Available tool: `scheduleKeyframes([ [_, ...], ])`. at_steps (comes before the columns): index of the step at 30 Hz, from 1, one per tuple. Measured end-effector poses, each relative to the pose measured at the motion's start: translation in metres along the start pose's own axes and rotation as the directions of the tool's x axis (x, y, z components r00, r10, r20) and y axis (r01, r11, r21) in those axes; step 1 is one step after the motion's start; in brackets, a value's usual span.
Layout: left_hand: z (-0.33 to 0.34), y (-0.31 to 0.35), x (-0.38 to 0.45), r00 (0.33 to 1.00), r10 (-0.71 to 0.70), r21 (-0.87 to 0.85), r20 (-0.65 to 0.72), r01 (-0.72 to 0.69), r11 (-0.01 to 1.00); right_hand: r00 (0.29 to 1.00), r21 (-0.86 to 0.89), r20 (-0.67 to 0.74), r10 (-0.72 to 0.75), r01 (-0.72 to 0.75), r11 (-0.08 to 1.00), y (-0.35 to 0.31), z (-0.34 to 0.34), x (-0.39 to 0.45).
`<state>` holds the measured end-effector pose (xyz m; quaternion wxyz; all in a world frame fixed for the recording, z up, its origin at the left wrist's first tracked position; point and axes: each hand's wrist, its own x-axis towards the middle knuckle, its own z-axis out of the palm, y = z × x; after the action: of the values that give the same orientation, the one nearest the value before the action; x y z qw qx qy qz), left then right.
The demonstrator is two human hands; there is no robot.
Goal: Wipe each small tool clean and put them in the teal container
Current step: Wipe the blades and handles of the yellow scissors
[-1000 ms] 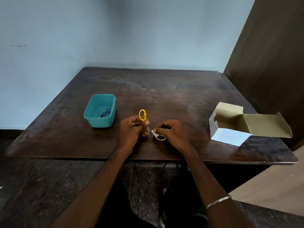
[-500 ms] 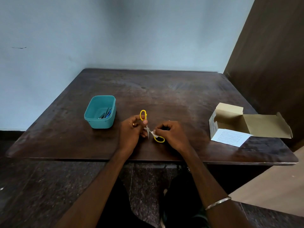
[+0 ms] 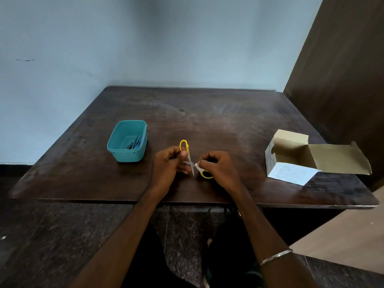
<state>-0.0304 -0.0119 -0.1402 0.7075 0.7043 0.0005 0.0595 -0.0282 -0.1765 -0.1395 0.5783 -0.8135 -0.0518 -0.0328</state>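
Small scissors (image 3: 189,159) with yellow handle loops hang spread open just above the dark wooden table (image 3: 207,125), near its front edge. My left hand (image 3: 168,169) grips one yellow loop with thumb and fingers. My right hand (image 3: 218,167) holds the other loop and pinches a small white wipe (image 3: 197,166) against a blade. The teal container (image 3: 127,141) stands to the left of my hands, apart from them, with several small tools (image 3: 134,143) lying inside.
An open cardboard box (image 3: 291,154) with its flap spread to the right and a printed white label (image 3: 292,173) lies at the table's right side. A dark wooden panel (image 3: 342,80) rises behind it. A pale blue wall backs the table.
The scissors' blades have spread wider apart. The white wipe in my right hand has slid a little along the blade. Both hands stay in the same spot.
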Motion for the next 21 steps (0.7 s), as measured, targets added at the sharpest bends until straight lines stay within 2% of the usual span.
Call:
scheduleKeyframes([
  [6, -0.0009, 0.0010, -0.0028, 0.998, -0.009, 0.033, 0.064, 0.007, 0.999, 0.996, 0.185, -0.085, -0.026, 0.041, 0.982, 0.0000, -0.0008, 0.0035],
  [11, 0.0006, 0.0040, -0.0040, 0.987, 0.013, 0.099, 0.158, -0.029, 0.995, 0.994, 0.265, -0.089, -0.056, 0.078, 0.961, 0.0007, -0.0017, 0.0032],
  [21, -0.0010, 0.0047, -0.0046, 0.980, 0.048, 0.145, 0.195, -0.078, 0.986, 0.997, 0.187, -0.011, -0.081, 0.082, 0.979, 0.0020, -0.0007, 0.0040],
])
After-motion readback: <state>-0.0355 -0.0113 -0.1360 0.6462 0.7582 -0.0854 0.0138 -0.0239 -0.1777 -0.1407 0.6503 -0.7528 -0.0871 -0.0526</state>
